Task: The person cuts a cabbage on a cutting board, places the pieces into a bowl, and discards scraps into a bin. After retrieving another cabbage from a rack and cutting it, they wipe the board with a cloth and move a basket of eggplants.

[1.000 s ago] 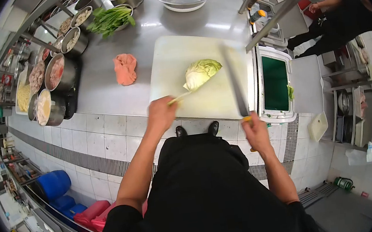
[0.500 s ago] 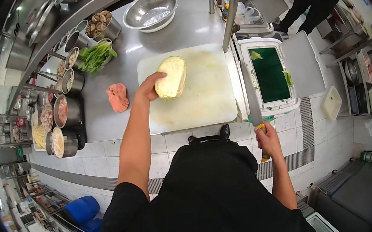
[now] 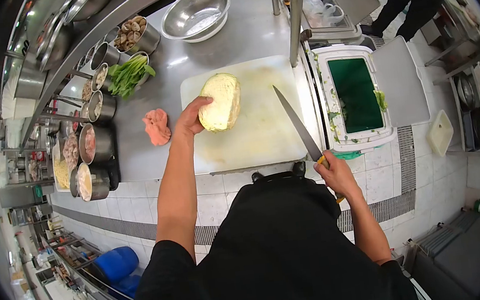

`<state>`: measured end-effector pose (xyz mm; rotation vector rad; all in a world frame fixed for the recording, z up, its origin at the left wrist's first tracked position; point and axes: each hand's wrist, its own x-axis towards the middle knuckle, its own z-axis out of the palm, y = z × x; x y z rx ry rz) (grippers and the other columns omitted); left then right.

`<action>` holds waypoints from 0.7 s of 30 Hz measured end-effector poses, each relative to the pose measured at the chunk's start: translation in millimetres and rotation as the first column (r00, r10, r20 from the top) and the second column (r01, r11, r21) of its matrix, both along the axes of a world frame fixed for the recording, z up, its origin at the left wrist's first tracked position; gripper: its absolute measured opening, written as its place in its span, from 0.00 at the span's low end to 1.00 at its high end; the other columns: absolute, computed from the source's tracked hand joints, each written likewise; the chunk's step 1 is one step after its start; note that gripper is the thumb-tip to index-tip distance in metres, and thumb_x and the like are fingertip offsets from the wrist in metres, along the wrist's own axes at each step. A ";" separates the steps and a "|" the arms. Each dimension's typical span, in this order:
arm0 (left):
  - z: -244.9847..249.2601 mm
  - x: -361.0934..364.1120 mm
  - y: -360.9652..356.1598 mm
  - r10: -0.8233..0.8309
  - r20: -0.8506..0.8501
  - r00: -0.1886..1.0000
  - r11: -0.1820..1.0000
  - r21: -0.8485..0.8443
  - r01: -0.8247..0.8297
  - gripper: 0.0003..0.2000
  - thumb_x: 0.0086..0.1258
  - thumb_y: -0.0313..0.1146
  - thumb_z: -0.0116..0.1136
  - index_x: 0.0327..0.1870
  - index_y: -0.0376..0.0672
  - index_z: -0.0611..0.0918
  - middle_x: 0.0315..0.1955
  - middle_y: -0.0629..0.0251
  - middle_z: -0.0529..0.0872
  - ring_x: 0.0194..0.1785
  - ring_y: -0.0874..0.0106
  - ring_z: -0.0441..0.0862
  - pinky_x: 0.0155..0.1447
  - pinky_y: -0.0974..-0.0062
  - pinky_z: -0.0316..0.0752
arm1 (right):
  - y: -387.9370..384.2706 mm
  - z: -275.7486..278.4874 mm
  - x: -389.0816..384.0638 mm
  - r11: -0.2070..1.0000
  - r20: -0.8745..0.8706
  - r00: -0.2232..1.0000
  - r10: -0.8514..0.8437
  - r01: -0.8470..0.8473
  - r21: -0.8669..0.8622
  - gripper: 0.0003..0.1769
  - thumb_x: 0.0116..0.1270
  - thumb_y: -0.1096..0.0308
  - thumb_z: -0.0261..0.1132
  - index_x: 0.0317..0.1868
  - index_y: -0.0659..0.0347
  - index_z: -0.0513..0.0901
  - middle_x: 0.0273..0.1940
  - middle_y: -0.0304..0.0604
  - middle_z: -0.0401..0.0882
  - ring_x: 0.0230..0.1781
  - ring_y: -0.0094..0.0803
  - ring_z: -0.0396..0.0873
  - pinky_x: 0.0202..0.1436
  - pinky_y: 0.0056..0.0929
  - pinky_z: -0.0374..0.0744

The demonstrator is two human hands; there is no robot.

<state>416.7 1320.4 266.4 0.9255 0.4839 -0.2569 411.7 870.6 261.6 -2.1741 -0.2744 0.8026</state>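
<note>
Left on the counter [image 3: 135, 162], a pink cloth [image 3: 156, 127] is lying. Left hand [image 3: 190, 117] is pinching the cut cabbage's [image 3: 220, 105] left side over the white board [image 3: 257, 148], thumb on the cut face, other fingers hiding; likely firm, moderately heavy, cut face slippery, outer curve offering best purchase. Board room is extending rightward to the knife [image 3: 299, 125]; right hand [image 3: 339, 174] is wrapping its handle [image 3: 322, 163], edge demanding clearance.

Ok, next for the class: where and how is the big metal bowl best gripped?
Take the bowl, I'd judge, by opposite edges of its rim, coming from left and right: it sits mouth up, and the rim flares beyond the white base beneath.
</note>
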 end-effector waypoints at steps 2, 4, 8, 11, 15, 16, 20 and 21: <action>17.0 2.6 -4.6 -0.024 -0.048 0.999 0.997 0.073 0.027 0.31 0.64 0.35 0.67 0.68 0.35 0.72 0.57 0.54 0.83 0.58 0.59 0.83 0.64 0.58 0.81 | 3.2 -0.4 3.5 1.000 -0.012 1.000 0.018 -0.018 -0.015 0.18 0.69 0.56 0.65 0.43 0.64 0.74 0.25 0.61 0.79 0.31 0.64 0.80 0.36 0.54 0.73; 29.7 7.7 -5.7 -0.171 0.038 0.985 0.966 0.202 0.160 0.33 0.62 0.33 0.67 0.70 0.36 0.71 0.61 0.55 0.81 0.61 0.60 0.81 0.66 0.63 0.78 | 7.3 -0.1 5.8 0.999 -0.005 1.000 0.029 -0.030 -0.021 0.18 0.69 0.56 0.65 0.43 0.64 0.74 0.25 0.61 0.78 0.31 0.64 0.79 0.36 0.54 0.73; 59.0 11.9 -21.3 -0.379 -0.004 0.925 0.565 0.791 0.235 0.36 0.57 0.31 0.66 0.72 0.46 0.71 0.66 0.58 0.78 0.67 0.59 0.76 0.71 0.65 0.72 | 15.3 2.2 6.3 0.998 0.057 0.997 0.048 -0.046 -0.038 0.18 0.69 0.57 0.65 0.41 0.65 0.74 0.25 0.61 0.78 0.31 0.65 0.79 0.37 0.55 0.73; 42.4 -12.4 -41.0 -0.628 -0.073 0.775 -0.191 0.980 -0.062 0.35 0.56 0.28 0.62 0.70 0.52 0.74 0.73 0.58 0.70 0.75 0.50 0.66 0.78 0.56 0.63 | 18.9 0.2 5.7 0.996 0.089 0.994 0.067 -0.062 -0.056 0.18 0.69 0.58 0.65 0.47 0.65 0.74 0.28 0.62 0.80 0.33 0.63 0.80 0.36 0.50 0.75; 19.1 -65.5 -51.9 -0.609 -0.017 0.793 -0.283 0.939 -0.197 0.28 0.57 0.26 0.60 0.64 0.48 0.78 0.73 0.53 0.68 0.77 0.43 0.60 0.78 0.48 0.58 | 29.8 1.0 6.7 0.994 0.110 0.989 0.097 -0.091 -0.060 0.18 0.70 0.59 0.65 0.50 0.63 0.75 0.30 0.63 0.81 0.35 0.64 0.81 0.38 0.52 0.76; 12.5 -71.1 -52.8 -0.501 0.138 0.855 -0.163 0.955 -0.249 0.24 0.61 0.30 0.64 0.61 0.48 0.79 0.73 0.57 0.69 0.77 0.48 0.61 0.78 0.52 0.60 | 30.6 0.2 3.6 0.996 0.156 0.984 0.086 -0.083 -0.030 0.18 0.70 0.59 0.64 0.52 0.63 0.75 0.31 0.63 0.82 0.35 0.64 0.81 0.38 0.52 0.76; -6.2 -74.9 -56.3 -0.170 0.189 0.967 0.150 0.975 -0.164 0.24 0.63 0.32 0.67 0.62 0.47 0.78 0.73 0.56 0.70 0.76 0.52 0.65 0.76 0.58 0.65 | 39.1 -1.1 1.9 0.996 0.252 0.964 0.085 -0.087 -0.003 0.18 0.72 0.59 0.63 0.56 0.61 0.75 0.33 0.63 0.83 0.36 0.64 0.81 0.39 0.54 0.76; -9.0 -77.3 -57.9 -0.152 0.194 0.969 0.150 0.974 -0.171 0.25 0.63 0.32 0.68 0.63 0.47 0.77 0.72 0.56 0.71 0.75 0.53 0.67 0.75 0.60 0.66 | 39.9 -1.4 3.8 0.996 0.253 0.963 0.090 -0.091 -0.009 0.18 0.72 0.59 0.63 0.56 0.61 0.75 0.33 0.63 0.83 0.36 0.64 0.81 0.39 0.54 0.76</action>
